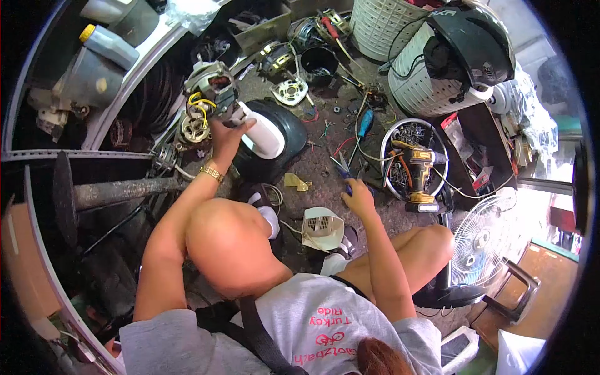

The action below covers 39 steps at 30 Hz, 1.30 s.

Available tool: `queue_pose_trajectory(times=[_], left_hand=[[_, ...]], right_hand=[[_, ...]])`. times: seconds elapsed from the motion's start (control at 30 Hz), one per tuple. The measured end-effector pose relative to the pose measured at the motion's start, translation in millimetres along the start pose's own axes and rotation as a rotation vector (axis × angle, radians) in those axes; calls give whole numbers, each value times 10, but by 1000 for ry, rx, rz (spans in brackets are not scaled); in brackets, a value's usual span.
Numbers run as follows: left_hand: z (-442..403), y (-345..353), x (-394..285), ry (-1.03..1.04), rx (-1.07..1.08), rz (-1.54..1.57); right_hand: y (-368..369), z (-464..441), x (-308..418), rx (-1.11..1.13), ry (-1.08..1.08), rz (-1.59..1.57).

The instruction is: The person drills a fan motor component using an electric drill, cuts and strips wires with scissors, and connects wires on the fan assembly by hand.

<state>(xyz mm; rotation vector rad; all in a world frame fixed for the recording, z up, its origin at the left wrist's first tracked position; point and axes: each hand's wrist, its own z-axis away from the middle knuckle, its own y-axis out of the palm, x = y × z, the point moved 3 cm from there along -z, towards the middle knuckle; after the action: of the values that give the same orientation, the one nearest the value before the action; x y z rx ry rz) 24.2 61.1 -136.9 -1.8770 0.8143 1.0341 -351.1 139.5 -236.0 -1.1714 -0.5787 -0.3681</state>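
A fan stand with a black base (291, 125) and a white neck (267, 139) rises from the floor before me. My left hand (229, 139) is closed around the upper end of the neck, just below a bare fan motor (211, 84) with yellow wires (201, 105); its far fingers are partly hidden. Blue-handled scissors (342, 167) are in my right hand (359, 199), low over the floor, blades pointing away from me and parted. Between my feet lies a white plastic housing (323, 229) with vent slots and a cord.
A yellow-black cordless drill (420, 175) rests on a round tray (383, 150) of screws. Nearby lie a blue screwdriver (365, 125), loose wires and motors (275, 59). A fan grille (481, 240) stands right, a black helmet (478, 47) tops a white basket (406, 87), and a hammer (125, 190) is left.
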Motion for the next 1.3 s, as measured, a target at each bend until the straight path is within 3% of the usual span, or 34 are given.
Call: queue_pose_trajectory(times=[0.07, 0.1, 0.23, 0.37, 0.4, 0.67, 0.83, 0.87, 1.07, 1.3], left_hand=[[-144, 43, -110, -224, 21, 25], [-179, 111, -73, -252, -55, 32], [-166, 90, 9, -403, 0, 201], [-114, -66, -46, -406, -44, 171], [-116, -175, -188, -316, -18, 33], [-408, -1272, -1372, -260, 97, 78], [-476, -1918, -1796, -311, 10, 129], [-498, -1956, -1909, -225, -1, 94], [-530, -2723, -2063, -212, -173, -19], [-477, -3093, -2378, -131, -325, -133]], right_hand=[[5, 52, -19, 57, 36, 20], [7, 67, -29, 83, 50, 56], [3, 82, -36, 65, 71, 44], [-76, 42, -42, 8, 63, 5], [-86, 39, -62, -6, 53, -25], [-99, -137, -120, 6, 81, -80], [1, -175, -74, -5, 52, -76], [12, -182, -60, -14, 27, -69], [29, -229, 23, -21, 3, -112], [272, -366, 62, 5, -25, -98]])
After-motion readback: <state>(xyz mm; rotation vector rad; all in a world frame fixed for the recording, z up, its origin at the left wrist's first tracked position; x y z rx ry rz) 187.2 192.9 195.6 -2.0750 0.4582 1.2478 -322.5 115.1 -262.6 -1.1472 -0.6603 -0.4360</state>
